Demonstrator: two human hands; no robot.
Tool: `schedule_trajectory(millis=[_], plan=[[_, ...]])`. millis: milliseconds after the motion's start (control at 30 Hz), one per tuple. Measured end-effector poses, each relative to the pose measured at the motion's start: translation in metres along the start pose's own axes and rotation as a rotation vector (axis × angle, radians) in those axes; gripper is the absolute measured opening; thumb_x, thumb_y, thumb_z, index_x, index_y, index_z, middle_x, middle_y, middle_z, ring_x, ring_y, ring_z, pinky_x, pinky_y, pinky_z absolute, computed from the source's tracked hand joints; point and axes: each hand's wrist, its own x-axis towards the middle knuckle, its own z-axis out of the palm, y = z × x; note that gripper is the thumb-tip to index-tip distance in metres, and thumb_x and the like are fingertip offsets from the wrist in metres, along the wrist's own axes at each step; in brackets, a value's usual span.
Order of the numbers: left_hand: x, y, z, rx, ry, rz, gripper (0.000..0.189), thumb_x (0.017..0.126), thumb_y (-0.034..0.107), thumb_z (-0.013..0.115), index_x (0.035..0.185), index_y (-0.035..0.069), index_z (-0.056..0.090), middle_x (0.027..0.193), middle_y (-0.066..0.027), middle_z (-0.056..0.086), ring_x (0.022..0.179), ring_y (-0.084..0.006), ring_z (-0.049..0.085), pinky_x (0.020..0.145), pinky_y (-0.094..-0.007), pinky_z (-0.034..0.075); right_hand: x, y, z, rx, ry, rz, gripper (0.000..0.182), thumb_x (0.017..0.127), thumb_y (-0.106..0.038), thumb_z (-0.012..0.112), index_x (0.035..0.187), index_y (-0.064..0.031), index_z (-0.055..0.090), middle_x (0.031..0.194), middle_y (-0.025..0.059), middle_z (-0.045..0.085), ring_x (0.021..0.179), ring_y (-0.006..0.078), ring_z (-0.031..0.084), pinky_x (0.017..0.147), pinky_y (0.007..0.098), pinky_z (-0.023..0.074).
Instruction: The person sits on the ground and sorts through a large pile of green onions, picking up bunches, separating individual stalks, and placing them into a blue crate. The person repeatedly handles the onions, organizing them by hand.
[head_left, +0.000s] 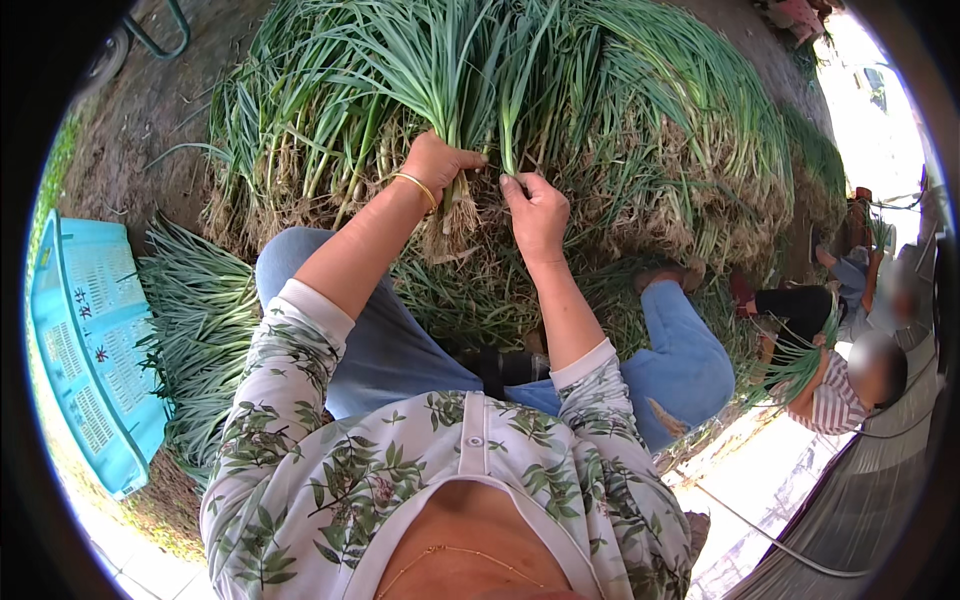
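My left hand (439, 166) is wrapped around a bunch of green allium stalks (444, 105), possibly green garlic. Its leaves fan away from me, and the pale bases with shaggy roots (457, 217) hang below my fist. Just to the right, my right hand (536, 214) pinches a slimmer stalk (508, 139) near its base between thumb and fingers. Both hands are over the near edge of a wide heap of rooted stalks (690, 127), whose brown roots face me. Loose leaves and root scraps (487, 296) litter the ground between my knees.
Beside my left knee lies a pile of stalks (206, 315) with cleaner pale bases. A light-blue plastic crate (105, 315) bearing writing rests at far left. At right, a person in a striped top (836, 394) holds green stalks, with another person (862, 292) beyond.
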Motion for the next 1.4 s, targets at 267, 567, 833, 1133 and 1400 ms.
schedule_trajectory(millis=[267,567,833,1133,1400], plan=[[-0.007,0.005,0.007,-0.123,-0.086,-0.132,0.007,0.068,-0.006,0.068,0.074,-0.008,0.063,0.064,-0.0130,0.062,0.052,-0.0188,0.058,0.045,-0.0297,0.047,-0.010,-0.014,0.005,0.063,-0.021,-0.071,0.013,0.077,-0.012,0.063,0.072,-0.0028,0.055,0.062,0.0091,0.056,0.055,0.0232,0.055,0.051,0.0319,0.0418],[-0.004,0.017,0.003,-0.055,-0.075,-0.080,0.007,0.070,-0.006,0.065,0.077,-0.006,0.062,0.067,-0.0120,0.062,0.052,-0.0167,0.057,0.049,-0.0283,0.049,0.006,0.002,-0.017,0.576,-0.608,0.365,0.009,0.075,-0.009,0.063,0.073,-0.0001,0.062,0.062,0.0014,0.056,0.056,0.0079,0.047,0.055,0.0215,0.0361],[0.012,0.040,-0.013,-0.130,0.040,-0.097,0.008,0.073,-0.002,0.065,0.078,-0.008,0.063,0.069,-0.0121,0.063,0.053,-0.0161,0.057,0.050,-0.0273,0.049,-0.047,0.049,-0.061,-0.492,-1.110,0.086,0.016,0.076,-0.014,0.065,0.085,-0.0009,0.063,0.077,0.0111,0.062,0.072,0.0189,0.059,0.064,0.0290,0.0450],[0.001,0.029,0.007,-0.290,-0.013,-0.121,0.008,0.077,0.003,0.063,0.082,-0.003,0.060,0.070,-0.0092,0.060,0.064,-0.0187,0.060,0.058,-0.0324,0.052,0.001,0.002,-0.001,0.240,-0.512,-0.030,0.022,0.083,-0.019,0.058,0.090,0.0021,0.058,0.076,0.0162,0.062,0.076,0.0237,0.062,0.066,0.0341,0.0458],[0.012,0.073,-0.025,-0.488,-0.018,0.179,0.014,0.082,0.015,0.063,0.084,0.005,0.053,0.067,-0.0005,0.047,0.056,-0.0099,0.045,0.054,-0.0272,0.042,0.101,0.090,0.005,-0.570,-0.026,-0.127,0.021,0.084,-0.020,0.058,0.077,0.0006,0.059,0.062,0.0175,0.057,0.060,0.0304,0.059,0.052,0.0414,0.0438]])
